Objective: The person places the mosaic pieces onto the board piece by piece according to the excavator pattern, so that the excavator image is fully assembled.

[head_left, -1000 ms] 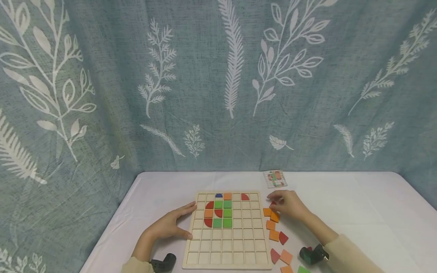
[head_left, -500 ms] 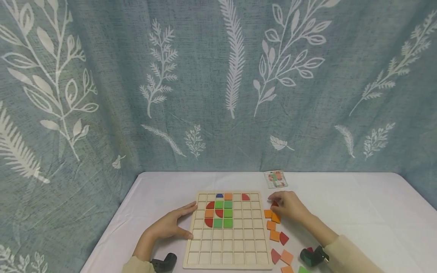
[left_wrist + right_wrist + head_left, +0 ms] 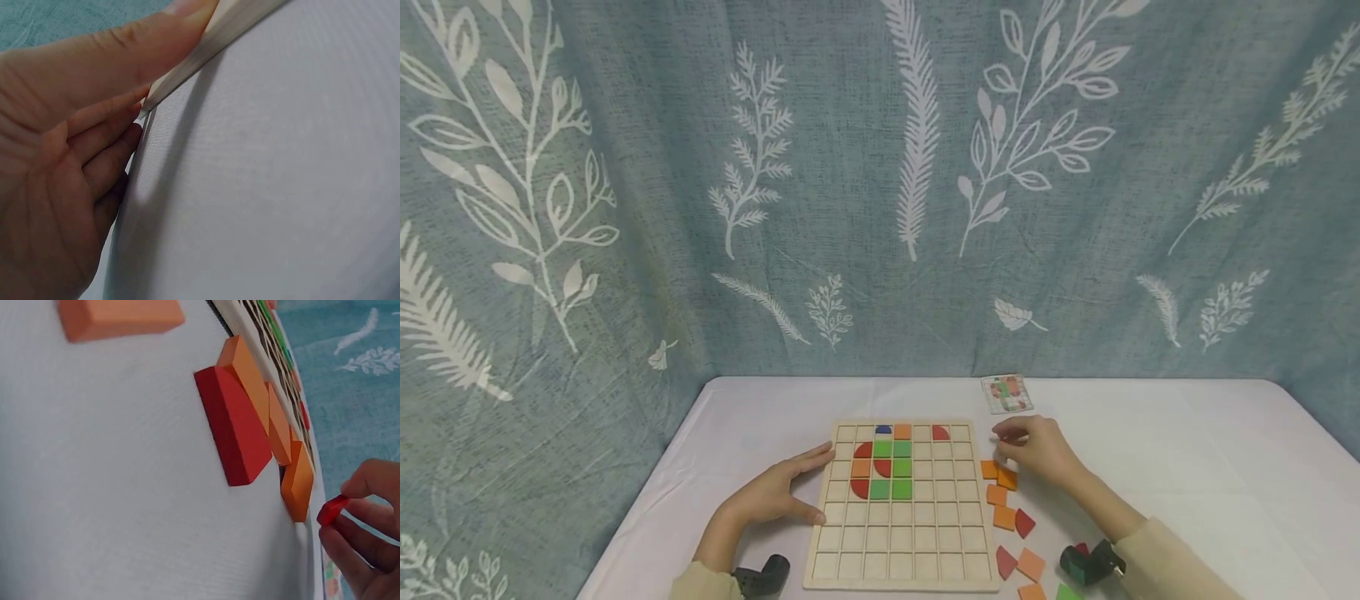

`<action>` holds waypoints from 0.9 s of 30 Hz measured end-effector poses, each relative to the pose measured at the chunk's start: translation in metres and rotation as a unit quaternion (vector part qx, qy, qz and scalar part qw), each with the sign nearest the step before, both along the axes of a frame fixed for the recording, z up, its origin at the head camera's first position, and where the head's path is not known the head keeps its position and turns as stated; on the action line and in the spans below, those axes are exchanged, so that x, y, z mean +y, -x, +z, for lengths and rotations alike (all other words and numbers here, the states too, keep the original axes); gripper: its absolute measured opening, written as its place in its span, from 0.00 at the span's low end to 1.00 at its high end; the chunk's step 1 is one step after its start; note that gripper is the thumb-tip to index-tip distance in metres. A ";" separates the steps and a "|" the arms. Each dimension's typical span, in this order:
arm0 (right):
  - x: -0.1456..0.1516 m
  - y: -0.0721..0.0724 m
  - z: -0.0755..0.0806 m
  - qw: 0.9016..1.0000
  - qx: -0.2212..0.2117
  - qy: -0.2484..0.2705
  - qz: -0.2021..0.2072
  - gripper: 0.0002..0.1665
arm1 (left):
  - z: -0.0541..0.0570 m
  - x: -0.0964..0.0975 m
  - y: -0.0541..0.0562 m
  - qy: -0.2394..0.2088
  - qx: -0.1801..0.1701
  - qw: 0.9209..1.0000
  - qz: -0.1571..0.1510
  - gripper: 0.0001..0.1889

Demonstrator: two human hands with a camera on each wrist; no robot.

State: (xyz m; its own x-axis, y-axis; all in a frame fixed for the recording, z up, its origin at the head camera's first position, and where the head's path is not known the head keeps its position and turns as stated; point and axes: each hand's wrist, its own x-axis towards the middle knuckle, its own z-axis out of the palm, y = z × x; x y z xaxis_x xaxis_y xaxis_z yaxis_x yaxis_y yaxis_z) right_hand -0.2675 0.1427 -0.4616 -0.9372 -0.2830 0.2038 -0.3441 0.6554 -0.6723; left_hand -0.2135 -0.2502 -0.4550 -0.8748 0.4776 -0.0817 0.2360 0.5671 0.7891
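Note:
My left hand (image 3: 775,493) rests at the left edge of a wooden grid board (image 3: 900,542), fingers relaxed, with thumb and fingertips touching its side. In the left wrist view, the thumb (image 3: 106,59) lies along the board's rim. Red, green and orange tiles and one blue-and-white tile sit in the board's upper cells. Just right of the board, my right hand (image 3: 1040,454) pinches a small red tile (image 3: 331,510) between thumb and fingers. In the head view that tile is mostly hidden by the fingers. Several orange tiles (image 3: 1004,517) lie below the hand.
A small picture card (image 3: 1007,394) lies at the back, beyond the right hand. Loose red quarter-circle tiles (image 3: 1024,523), salmon squares (image 3: 1031,565) and a green tile (image 3: 1067,592) lie along the board's right side. A patterned curtain (image 3: 865,208) hangs behind the table.
My right hand has turned and raised the pinched red tile slightly, so less of it shows in the head view. The left hand and the board have stayed put.

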 end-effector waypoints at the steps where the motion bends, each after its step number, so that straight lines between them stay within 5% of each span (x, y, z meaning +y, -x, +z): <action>1: 0.001 0.000 0.000 1.000 -0.010 0.010 -0.001 0.10 | 0.000 0.000 0.000 0.001 -0.001 1.000 0.001 0.48; 11: 0.016 0.000 0.001 0.999 -0.043 0.014 0.022 0.13 | -0.002 -0.001 0.001 0.002 0.004 1.000 -0.001 0.49; 27: 0.044 0.010 -0.007 0.984 0.003 -0.022 0.178 0.16 | -0.004 0.003 -0.004 0.001 0.003 1.000 0.009 0.49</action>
